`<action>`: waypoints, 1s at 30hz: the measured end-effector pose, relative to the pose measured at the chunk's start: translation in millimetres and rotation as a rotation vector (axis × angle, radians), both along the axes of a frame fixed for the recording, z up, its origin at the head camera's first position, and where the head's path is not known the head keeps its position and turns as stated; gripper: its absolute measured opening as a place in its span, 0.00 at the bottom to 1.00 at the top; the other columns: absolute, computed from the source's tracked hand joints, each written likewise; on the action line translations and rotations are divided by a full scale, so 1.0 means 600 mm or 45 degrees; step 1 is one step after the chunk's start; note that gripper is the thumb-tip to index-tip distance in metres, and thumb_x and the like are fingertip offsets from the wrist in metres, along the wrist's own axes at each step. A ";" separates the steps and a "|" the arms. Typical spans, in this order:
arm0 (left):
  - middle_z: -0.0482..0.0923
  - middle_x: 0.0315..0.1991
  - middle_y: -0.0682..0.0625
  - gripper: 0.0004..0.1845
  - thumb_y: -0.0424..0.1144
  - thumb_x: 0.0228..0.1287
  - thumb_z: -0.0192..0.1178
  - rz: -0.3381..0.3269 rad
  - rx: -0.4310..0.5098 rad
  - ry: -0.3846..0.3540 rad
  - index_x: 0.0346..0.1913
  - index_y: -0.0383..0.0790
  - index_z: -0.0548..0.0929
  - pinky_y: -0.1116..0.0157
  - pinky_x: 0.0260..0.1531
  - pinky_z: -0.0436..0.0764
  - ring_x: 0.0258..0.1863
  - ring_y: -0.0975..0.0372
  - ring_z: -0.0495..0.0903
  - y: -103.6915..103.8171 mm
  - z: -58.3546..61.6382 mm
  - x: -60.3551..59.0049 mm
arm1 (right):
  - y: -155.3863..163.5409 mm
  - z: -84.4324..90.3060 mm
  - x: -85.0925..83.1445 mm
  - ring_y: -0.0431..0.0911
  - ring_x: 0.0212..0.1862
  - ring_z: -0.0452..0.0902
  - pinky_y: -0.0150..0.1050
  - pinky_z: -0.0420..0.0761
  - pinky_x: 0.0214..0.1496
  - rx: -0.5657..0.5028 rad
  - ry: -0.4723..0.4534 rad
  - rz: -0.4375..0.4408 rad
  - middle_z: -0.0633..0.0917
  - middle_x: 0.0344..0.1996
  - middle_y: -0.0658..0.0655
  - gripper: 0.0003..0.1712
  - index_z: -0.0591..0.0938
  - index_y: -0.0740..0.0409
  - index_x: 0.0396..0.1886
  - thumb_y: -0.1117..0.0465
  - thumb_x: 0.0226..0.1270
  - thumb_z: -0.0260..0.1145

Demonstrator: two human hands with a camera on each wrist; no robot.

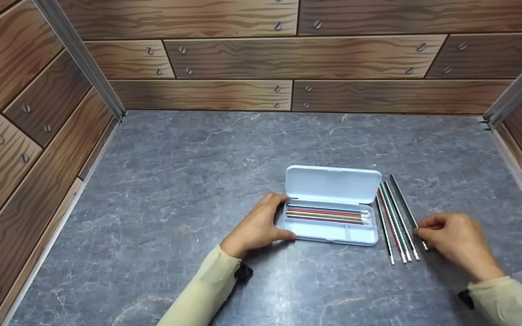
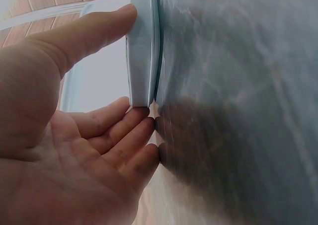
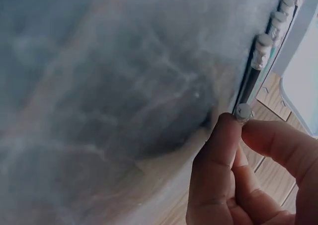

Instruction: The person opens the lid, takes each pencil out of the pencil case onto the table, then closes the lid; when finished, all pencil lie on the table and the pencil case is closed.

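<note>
A light blue pencil case (image 1: 315,229) lies open on the table, its lid (image 1: 333,183) tipped back. Several striped pencils (image 1: 324,213) lie side by side in its rear compartment, eraser ends to the right. My left hand (image 1: 256,224) holds the case's left end, thumb on the front side and fingers at the end and back corner. With thumb and forefinger my right hand (image 1: 453,237) pinches a dark pencil (image 1: 405,201) near its eraser end. In the right wrist view, the white eraser (image 3: 243,111) shows between the fingertips.
Several more pencils (image 1: 394,222) lie in a loose row between the case and my right hand, erasers toward me. The grey marbled table (image 1: 188,172) is enclosed by wood-patterned walls (image 1: 234,95) at the back and both sides.
</note>
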State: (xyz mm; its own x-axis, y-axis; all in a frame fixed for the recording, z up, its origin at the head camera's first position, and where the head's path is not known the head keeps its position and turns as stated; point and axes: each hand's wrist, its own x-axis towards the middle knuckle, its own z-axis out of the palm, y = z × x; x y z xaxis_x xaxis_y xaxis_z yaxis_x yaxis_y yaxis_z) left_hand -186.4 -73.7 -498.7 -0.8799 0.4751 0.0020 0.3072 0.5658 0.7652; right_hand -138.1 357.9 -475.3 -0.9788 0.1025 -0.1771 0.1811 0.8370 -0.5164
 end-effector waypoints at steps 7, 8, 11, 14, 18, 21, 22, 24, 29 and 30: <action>0.79 0.71 0.41 0.47 0.40 0.56 0.87 0.012 0.001 -0.003 0.76 0.34 0.76 0.49 0.82 0.74 0.72 0.49 0.78 0.001 0.001 0.000 | -0.005 -0.002 0.001 0.43 0.32 0.81 0.38 0.76 0.35 0.018 0.001 0.002 0.92 0.28 0.50 0.17 0.94 0.64 0.47 0.54 0.71 0.77; 0.79 0.71 0.41 0.47 0.40 0.56 0.87 0.012 0.001 -0.001 0.76 0.34 0.76 0.49 0.82 0.74 0.72 0.49 0.78 0.002 0.001 0.000 | -0.006 -0.003 0.002 0.42 0.32 0.81 0.38 0.76 0.35 0.021 0.004 0.003 0.92 0.28 0.50 0.17 0.94 0.64 0.47 0.54 0.70 0.77; 0.79 0.71 0.41 0.46 0.40 0.55 0.87 0.008 -0.003 0.002 0.76 0.34 0.76 0.49 0.82 0.75 0.71 0.50 0.78 0.002 0.000 0.001 | -0.010 -0.004 0.005 0.41 0.31 0.82 0.37 0.76 0.33 0.016 0.007 0.005 0.92 0.27 0.49 0.17 0.94 0.64 0.47 0.54 0.70 0.77; 0.79 0.71 0.41 0.46 0.40 0.55 0.87 0.007 -0.005 0.005 0.76 0.34 0.76 0.49 0.82 0.75 0.72 0.50 0.78 0.002 0.000 0.002 | -0.013 -0.005 0.008 0.41 0.30 0.83 0.37 0.76 0.31 0.012 0.014 0.006 0.92 0.26 0.49 0.17 0.94 0.64 0.48 0.54 0.70 0.77; 0.78 0.72 0.41 0.46 0.40 0.56 0.87 0.009 0.002 0.005 0.76 0.34 0.76 0.49 0.83 0.74 0.73 0.49 0.78 0.001 0.000 0.001 | -0.015 -0.005 0.010 0.41 0.30 0.82 0.37 0.77 0.33 0.013 0.019 0.000 0.93 0.28 0.50 0.17 0.94 0.64 0.48 0.54 0.70 0.78; 0.78 0.72 0.41 0.46 0.40 0.56 0.87 0.009 0.000 0.009 0.76 0.34 0.76 0.49 0.83 0.74 0.74 0.49 0.77 0.001 0.000 0.000 | -0.016 -0.005 0.011 0.42 0.31 0.83 0.38 0.78 0.33 0.011 0.010 -0.002 0.94 0.29 0.52 0.17 0.94 0.64 0.48 0.54 0.70 0.78; 0.78 0.72 0.41 0.46 0.40 0.56 0.87 0.008 0.000 0.010 0.76 0.34 0.76 0.49 0.83 0.74 0.74 0.49 0.77 0.001 0.000 0.000 | -0.016 -0.005 0.011 0.42 0.31 0.82 0.38 0.78 0.33 0.010 0.007 0.000 0.94 0.30 0.52 0.17 0.94 0.64 0.47 0.55 0.70 0.78; 0.78 0.72 0.40 0.46 0.40 0.56 0.87 0.006 -0.001 0.014 0.76 0.33 0.76 0.49 0.83 0.74 0.73 0.49 0.77 0.001 0.000 0.000 | -0.017 -0.006 0.013 0.42 0.31 0.82 0.37 0.77 0.32 0.012 0.005 0.001 0.93 0.30 0.52 0.16 0.94 0.63 0.47 0.55 0.70 0.78; 0.78 0.71 0.41 0.46 0.40 0.55 0.87 0.004 -0.001 0.014 0.76 0.33 0.76 0.49 0.83 0.74 0.73 0.49 0.77 0.002 0.000 0.001 | -0.019 -0.006 0.016 0.42 0.30 0.82 0.36 0.77 0.30 0.014 0.007 0.005 0.93 0.29 0.52 0.15 0.94 0.63 0.45 0.55 0.69 0.78; 0.78 0.71 0.40 0.46 0.40 0.55 0.87 0.003 0.000 0.015 0.76 0.33 0.76 0.49 0.83 0.74 0.73 0.49 0.77 0.002 0.000 0.001 | -0.019 -0.005 0.016 0.42 0.30 0.82 0.37 0.77 0.30 0.016 0.006 0.006 0.93 0.29 0.52 0.15 0.94 0.63 0.45 0.55 0.69 0.77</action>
State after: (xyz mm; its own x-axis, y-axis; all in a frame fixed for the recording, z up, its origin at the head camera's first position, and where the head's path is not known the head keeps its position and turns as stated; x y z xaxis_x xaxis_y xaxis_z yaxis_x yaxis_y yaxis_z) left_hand -185.7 -72.6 -498.9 -0.8811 0.4729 0.0123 0.3147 0.5665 0.7616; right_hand -128.3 346.7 -478.5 -0.9801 0.1002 -0.1714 0.1749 0.8440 -0.5070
